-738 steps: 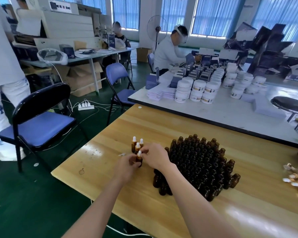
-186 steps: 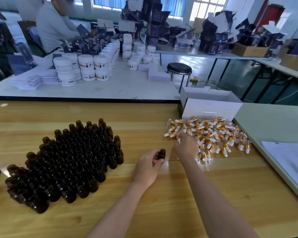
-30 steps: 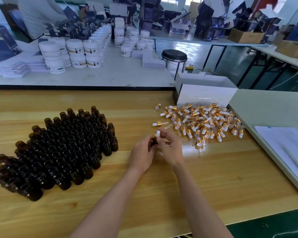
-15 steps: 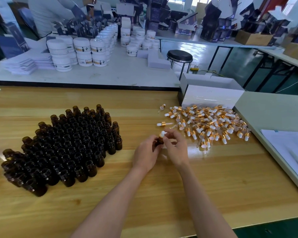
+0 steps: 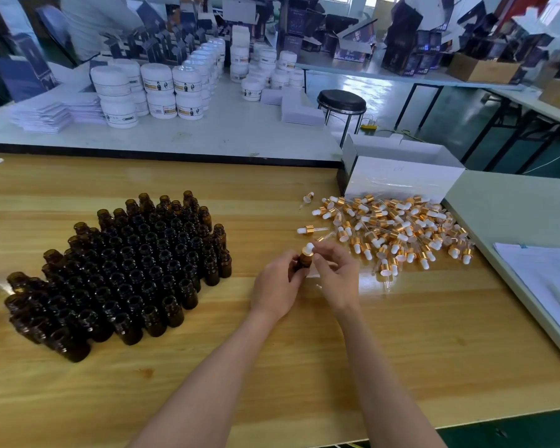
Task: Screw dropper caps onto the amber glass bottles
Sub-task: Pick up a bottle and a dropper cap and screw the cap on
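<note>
I am holding one bottle [image 5: 303, 264] in my left hand [image 5: 277, 286], my fingers curling round its dark body. It is sitting upright just over the table [image 5: 304, 357], roughly midway between the bottles and the caps. My right hand [image 5: 335, 276] is pinching the cap [image 5: 307, 250] that is sitting on that bottle's neck. My thumb and fingertips are closing on its gold collar, and its white bulb is poking up above them. How far the cap is threaded down I cannot tell, since my fingers are covering the joint.

To my left the open bottles [image 5: 136, 263] are standing uncapped in a tight block, touching one another in slanting rows. A few more dark ones are showing at the left edge, cut off by the view. To my right the loose caps [image 5: 392, 227] are lying in a heap, gold collars and white bulbs pointing every way, glass pipettes sticking out. One stray cap [image 5: 306, 230] is lying on its side apart from the heap, just beyond my hands. A white box [image 5: 401, 179] is standing right behind the heap.

Sheets of paper [image 5: 547, 279] are lying on the pale table to my right. Across from me white jars [image 5: 162, 88] are sitting stacked on a white table, and a black stool [image 5: 341, 100] is standing beside it.
</note>
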